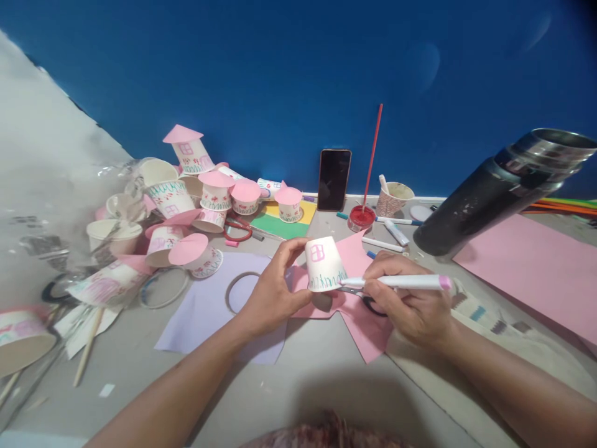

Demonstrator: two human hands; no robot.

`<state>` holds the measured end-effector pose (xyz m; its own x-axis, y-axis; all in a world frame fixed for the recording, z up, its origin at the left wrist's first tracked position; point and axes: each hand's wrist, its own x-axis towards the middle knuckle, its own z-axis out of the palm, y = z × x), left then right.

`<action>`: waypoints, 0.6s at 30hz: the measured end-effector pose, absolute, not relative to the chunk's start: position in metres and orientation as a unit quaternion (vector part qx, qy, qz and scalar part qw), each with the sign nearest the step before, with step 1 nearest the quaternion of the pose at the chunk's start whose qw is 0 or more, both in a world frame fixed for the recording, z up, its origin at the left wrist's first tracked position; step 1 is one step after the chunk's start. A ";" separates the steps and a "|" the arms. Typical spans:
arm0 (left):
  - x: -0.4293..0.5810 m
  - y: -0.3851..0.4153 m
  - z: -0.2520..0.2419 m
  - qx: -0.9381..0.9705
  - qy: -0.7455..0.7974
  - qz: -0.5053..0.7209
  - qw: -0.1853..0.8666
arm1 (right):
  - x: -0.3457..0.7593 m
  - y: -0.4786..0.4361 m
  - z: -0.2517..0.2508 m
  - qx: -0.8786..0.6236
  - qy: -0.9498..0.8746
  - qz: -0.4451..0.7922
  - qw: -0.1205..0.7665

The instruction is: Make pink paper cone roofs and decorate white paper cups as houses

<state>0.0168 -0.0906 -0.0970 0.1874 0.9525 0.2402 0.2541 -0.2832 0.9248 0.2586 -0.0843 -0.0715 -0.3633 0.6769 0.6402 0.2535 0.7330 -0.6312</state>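
My left hand [280, 283] is closed round the left side of a white paper cup [324, 269], held upside down above the table. A pink window is drawn on the cup, with green grass strokes along its rim. In my right hand [405, 298] is a white marker [410, 282] with a pink end, its tip at the cup's lower right edge. Beneath the hands lie cut pieces of pink paper [366, 336] and a pair of scissors [373, 306], partly hidden by my right hand and the cup.
Decorated cups with pink paper roofs [183, 149] crowd the left side. Purple paper [205, 311] bears a ring [237, 292]. A phone [334, 180] leans against the blue wall beside a red pot [361, 218] with a stick. A black flask [485, 199] and pink paper [527, 267] are at right.
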 end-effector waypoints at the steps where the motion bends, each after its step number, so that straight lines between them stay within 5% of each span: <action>1: 0.017 -0.091 -0.096 0.663 0.454 0.448 0.392 | 0.259 -0.084 -0.071 -0.294 -0.797 0.223 0.479; 18: 0.017 -0.088 -0.101 0.630 0.429 0.475 0.440 | 0.261 -0.086 -0.074 -0.334 -0.728 0.302 0.518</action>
<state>0.0166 -0.0882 -0.1011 0.1803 0.9585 0.2207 0.1215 -0.2444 0.9620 0.2612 -0.0856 -0.0741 -0.2412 0.7986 0.5514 0.1731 0.5945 -0.7853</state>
